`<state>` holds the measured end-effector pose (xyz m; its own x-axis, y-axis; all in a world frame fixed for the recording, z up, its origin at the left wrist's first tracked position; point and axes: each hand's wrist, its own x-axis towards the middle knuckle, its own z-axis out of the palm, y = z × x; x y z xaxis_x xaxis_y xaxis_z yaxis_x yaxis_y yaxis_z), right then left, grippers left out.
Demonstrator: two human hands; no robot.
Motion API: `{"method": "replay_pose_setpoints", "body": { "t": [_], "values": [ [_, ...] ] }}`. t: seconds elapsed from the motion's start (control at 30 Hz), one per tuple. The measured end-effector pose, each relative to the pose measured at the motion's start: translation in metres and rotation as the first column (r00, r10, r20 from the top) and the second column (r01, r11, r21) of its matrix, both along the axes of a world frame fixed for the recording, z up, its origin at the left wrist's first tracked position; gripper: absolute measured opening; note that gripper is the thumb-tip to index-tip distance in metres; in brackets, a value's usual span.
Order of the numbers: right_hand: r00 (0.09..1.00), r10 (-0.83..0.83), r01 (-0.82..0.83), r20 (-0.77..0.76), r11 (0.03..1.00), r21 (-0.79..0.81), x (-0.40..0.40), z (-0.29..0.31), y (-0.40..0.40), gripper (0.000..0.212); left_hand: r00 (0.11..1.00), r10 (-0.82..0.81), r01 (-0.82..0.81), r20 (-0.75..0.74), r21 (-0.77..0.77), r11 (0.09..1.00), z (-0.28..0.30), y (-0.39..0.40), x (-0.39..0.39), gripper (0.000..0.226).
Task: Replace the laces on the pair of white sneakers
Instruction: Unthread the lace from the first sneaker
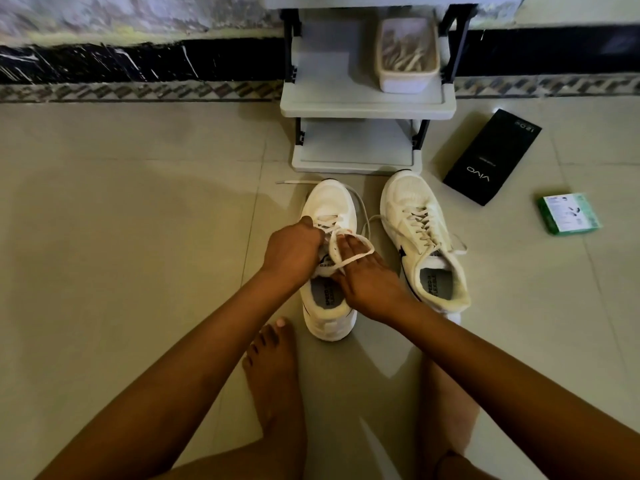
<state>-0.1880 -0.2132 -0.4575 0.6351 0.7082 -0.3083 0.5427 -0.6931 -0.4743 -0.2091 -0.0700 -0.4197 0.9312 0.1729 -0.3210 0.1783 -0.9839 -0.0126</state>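
Hands work the left sneaker (329, 209) on the floor (138, 237): left hand (292, 252) grips its tongue, right hand (363, 275) pinches the lace (349, 258).

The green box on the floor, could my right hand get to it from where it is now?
Probably yes. The green box lies on open floor past the laced sneaker, nothing on top. But the right hand is tangled in the lace and would have to cross over that sneaker.
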Motion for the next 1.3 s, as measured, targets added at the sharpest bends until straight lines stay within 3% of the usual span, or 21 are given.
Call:
{"method": "replay_pose_setpoints", "body": {
  "t": [0.1, 0.2, 0.3, 0.4, 0.43, 0.47, 0.57, 0.67, 0.77, 0.83, 0.97, 1.07, 1.17, 1.23, 1.3],
  "values": [
    [1.0, 0.001, -0.002, 0.015, 1.0, 0.017, 0.001, 0.001, 0.001, 0.066, 0.997, -0.011, 0.011, 0.072, -0.005, 1.0, -0.004, 0.004, 0.002, 0.025],
    [1.0, 0.012, -0.012, 0.024, 0.999, 0.034, 0.0, 0.003, 0.0, 0.066, 0.978, 0.132, -0.09, 0.16, -0.243, 0.966, -0.001, 0.015, 0.001, 0.02],
    [1.0, 0.001, -0.001, 0.013, 1.0, 0.029, -0.001, 0.001, 0.001, 0.066, 0.943, 0.26, -0.064, 0.21, -0.649, 0.758, 0.016, 0.013, 0.001, 0.015],
    [1.0, -0.02, 0.019, 0.012, 0.999, 0.028, 0.001, 0.001, 0.002, 0.068, 0.887, 0.422, -0.074, 0.185, -0.847, 0.526, 0.026, 0.01, 0.004, 0.011],
    [1.0, -0.012, 0.012, 0.013, 1.0, 0.015, 0.001, 0.003, 0.002, 0.068, 0.875, 0.453, -0.088, 0.173, -0.863, 0.498, 0.025, 0.012, 0.005, 0.013],
    [1.0, -0.001, 0.001, 0.014, 1.0, -0.004, 0.001, 0.005, 0.001, 0.068, 0.883, 0.438, -0.101, 0.17, -0.843, 0.529, 0.024, 0.017, 0.007, 0.02],
    [1.0, -0.004, 0.003, -0.013, 0.998, -0.059, -0.001, 0.008, 0.001, 0.068, 0.98, 0.152, -0.061, 0.124, -0.546, 0.835, 0.013, 0.027, 0.008, 0.046],
    [1.0, -0.011, 0.01, -0.012, 0.998, -0.064, -0.001, 0.005, 0.002, 0.066, 0.996, 0.053, -0.031, 0.07, -0.288, 0.957, -0.001, 0.016, 0.003, 0.037],
    [1.0, 0.003, -0.003, 0.007, 0.997, -0.077, -0.001, 0.001, 0.002, 0.064, 0.984, 0.037, -0.01, 0.175, -0.148, 0.989, -0.011, 0.006, 0.002, 0.028],
    [1.0, 0.014, -0.012, 0.018, 0.997, -0.078, 0.0, -0.001, 0.002, 0.064, 0.971, 0.051, -0.013, 0.232, -0.161, 0.987, -0.013, 0.006, 0.003, 0.024],
    [0.999, 0.026, -0.025, 0.017, 0.997, -0.074, 0.001, -0.002, 0.002, 0.064, 0.953, 0.094, 0.01, 0.289, -0.34, 0.94, 0.0, 0.015, 0.001, 0.021],
    [0.999, 0.032, -0.03, 0.024, 0.997, -0.064, 0.001, -0.003, -0.001, 0.065, 0.925, 0.203, 0.031, 0.32, -0.596, 0.802, 0.015, 0.022, 0.004, 0.018],
    [1.0, 0.014, -0.014, 0.013, 0.998, -0.053, 0.002, -0.002, -0.002, 0.065, 0.91, 0.268, 0.046, 0.317, -0.718, 0.694, 0.017, 0.019, 0.004, 0.023],
    [1.0, 0.016, -0.015, 0.012, 0.998, -0.058, 0.002, 0.0, -0.001, 0.065, 0.946, 0.191, 0.021, 0.261, -0.64, 0.768, 0.011, 0.016, 0.004, 0.032],
    [1.0, 0.016, -0.016, 0.004, 0.998, -0.058, 0.001, 0.001, 0.001, 0.064, 0.982, 0.042, 0.018, 0.182, -0.311, 0.95, 0.0, 0.012, 0.004, 0.033]
  ]
}}
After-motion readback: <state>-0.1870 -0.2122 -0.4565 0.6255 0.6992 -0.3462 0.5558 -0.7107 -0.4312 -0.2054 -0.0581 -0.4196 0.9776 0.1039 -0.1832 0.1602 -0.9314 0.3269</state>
